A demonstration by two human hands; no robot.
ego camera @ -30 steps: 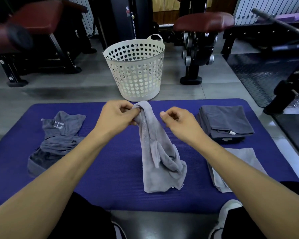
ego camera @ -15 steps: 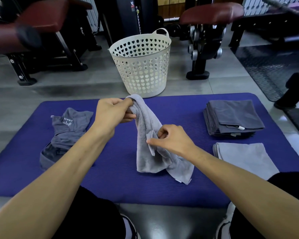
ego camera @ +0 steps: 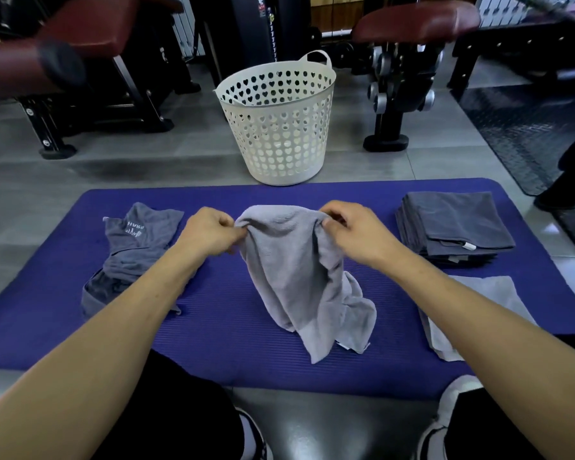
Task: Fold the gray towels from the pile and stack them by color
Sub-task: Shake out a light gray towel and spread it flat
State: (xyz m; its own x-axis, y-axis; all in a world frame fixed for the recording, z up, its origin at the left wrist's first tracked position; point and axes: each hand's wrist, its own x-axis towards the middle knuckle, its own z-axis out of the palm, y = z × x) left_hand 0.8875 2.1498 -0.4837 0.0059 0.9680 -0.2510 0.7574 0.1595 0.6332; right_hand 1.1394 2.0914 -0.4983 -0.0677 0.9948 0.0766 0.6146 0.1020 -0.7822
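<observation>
Only readable bit is white print on the crumpled dark gray towel (ego camera: 136, 234), upside down, looks like "HVSƎ"-ish letters, rest too blurry.

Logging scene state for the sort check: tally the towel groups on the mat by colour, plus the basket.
Light gray: 2, the light gray towel held up by the left hand and right hand, and the folded light gray stack.
Dark gray: 2, the unfolded dark gray pile and the folded dark gray stack.
White laundry basket: 1.
Total: 5.
</observation>
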